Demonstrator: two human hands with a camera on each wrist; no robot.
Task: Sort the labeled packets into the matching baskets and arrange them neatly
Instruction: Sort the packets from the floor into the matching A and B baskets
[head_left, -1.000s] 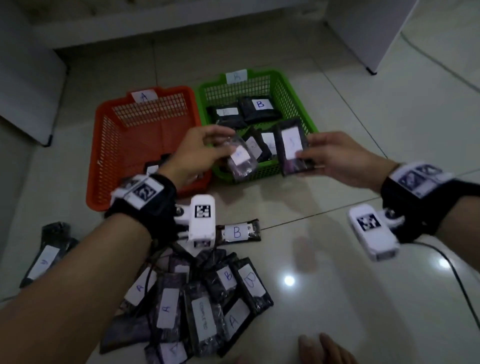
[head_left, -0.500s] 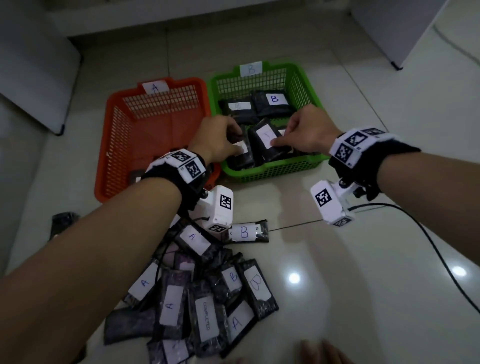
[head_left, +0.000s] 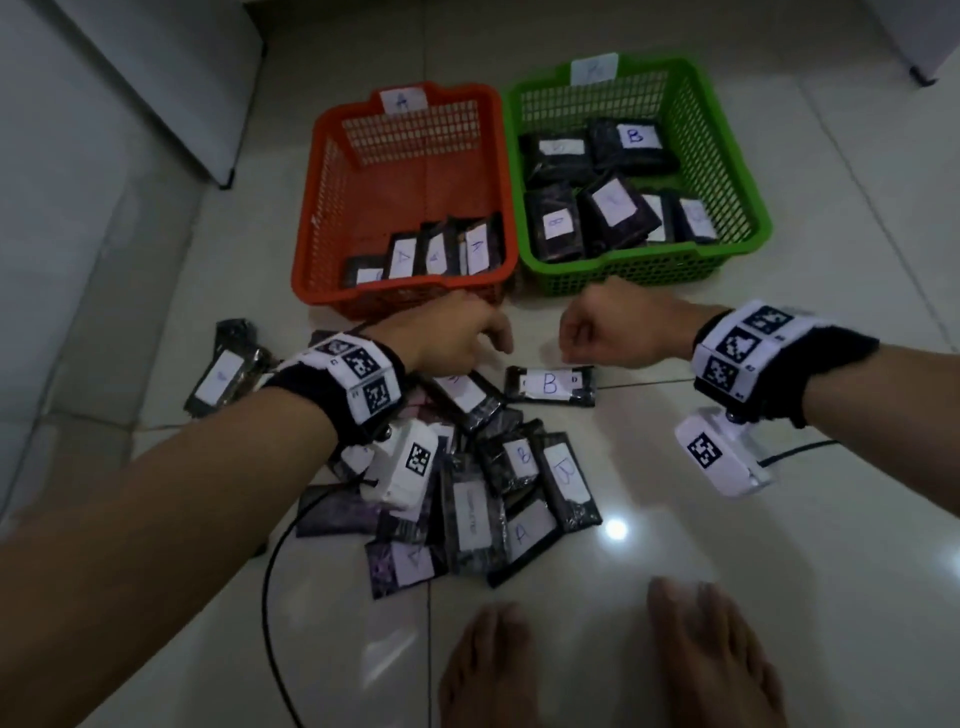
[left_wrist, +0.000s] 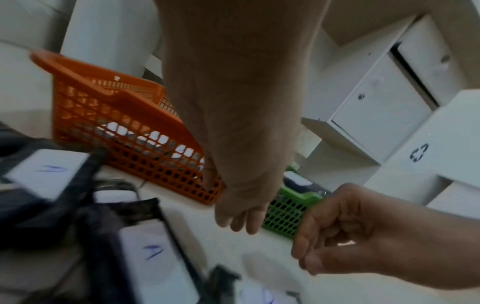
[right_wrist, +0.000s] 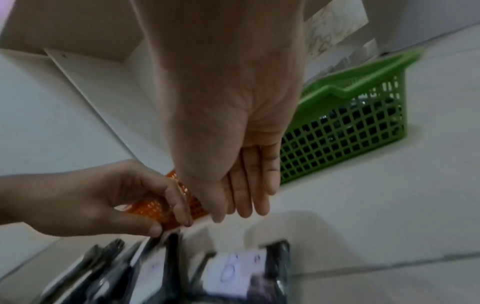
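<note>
The orange basket (head_left: 415, 291) tagged A holds a row of A packets at its near wall. To its right, the green basket (head_left: 649, 267) tagged B holds several B packets. A pile of dark labeled packets (head_left: 472, 499) lies on the floor in front of them. My left hand (head_left: 467, 338) hovers over an A packet (head_left: 465, 395) at the pile's far edge; its thumb and fingers are apart and hold nothing. My right hand (head_left: 587, 338) hangs just above a lone B packet (head_left: 549, 384), with straight empty fingers (right_wrist: 246, 205).
One stray packet (head_left: 223, 371) lies left of the pile. My bare feet (head_left: 717, 649) are at the near edge, and a black cable (head_left: 270, 597) runs past the pile. White cabinets (head_left: 156, 78) stand at the far left and beyond the baskets.
Both hands carried packets into the green basket, left them there, and pulled back toward me. They now hover low over the floor pile in front of the baskets.
</note>
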